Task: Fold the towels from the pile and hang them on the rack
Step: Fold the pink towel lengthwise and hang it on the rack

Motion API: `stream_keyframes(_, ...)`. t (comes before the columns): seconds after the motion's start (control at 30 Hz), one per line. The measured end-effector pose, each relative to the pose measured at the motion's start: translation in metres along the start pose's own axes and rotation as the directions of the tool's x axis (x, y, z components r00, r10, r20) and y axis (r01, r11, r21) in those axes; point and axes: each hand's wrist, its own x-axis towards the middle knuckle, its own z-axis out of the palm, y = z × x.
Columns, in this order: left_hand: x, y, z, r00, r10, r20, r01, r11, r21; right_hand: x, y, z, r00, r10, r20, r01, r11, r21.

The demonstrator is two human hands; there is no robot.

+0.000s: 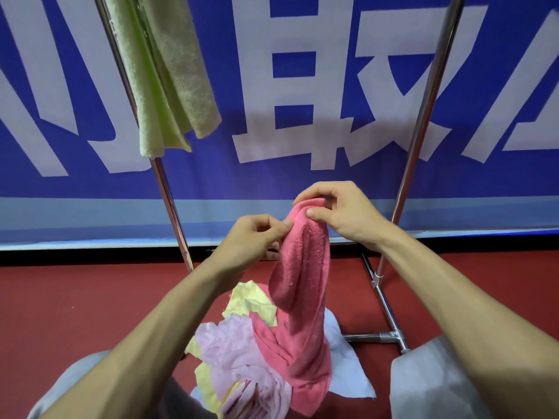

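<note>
Left grip [254, 237] pinches the upper edge of the pink towel [302, 297]; right grip [341, 213] pinches its top fold. The towel hangs lifted, its lower end touching the pile [236, 352]. The pile lies on the red floor [75, 313] near its wall edge, between the rack [423, 116] uprights. A green towel [169, 71] hangs on the rack.
</note>
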Motion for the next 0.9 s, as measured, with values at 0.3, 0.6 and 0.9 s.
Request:
stream_keyframes(0.3, 0.003, 0.004, -0.012, 0.994, -0.107, 0.004, 0.106, 0.978, -0.18, -0.004, 0.012, -0.012, 0.999, -0.039, -0.007, 0.032, 0.893, -0.448)
stream_keyframes(0.6, -0.001, -0.005, -0.011, 0.978, -0.161, 0.132, 0.11, 0.938, 0.328, 0.0, 0.013, -0.006, 0.988, 0.026, -0.154, -0.076, 0.943, -0.323)
stream_keyframes(0.9, -0.003, 0.004, -0.019, 0.973, -0.219, 0.07, 0.2, 0.955, 0.218, 0.003, 0.025, -0.013, 0.87, 0.235, -0.434, -0.315, 0.941, -0.122)
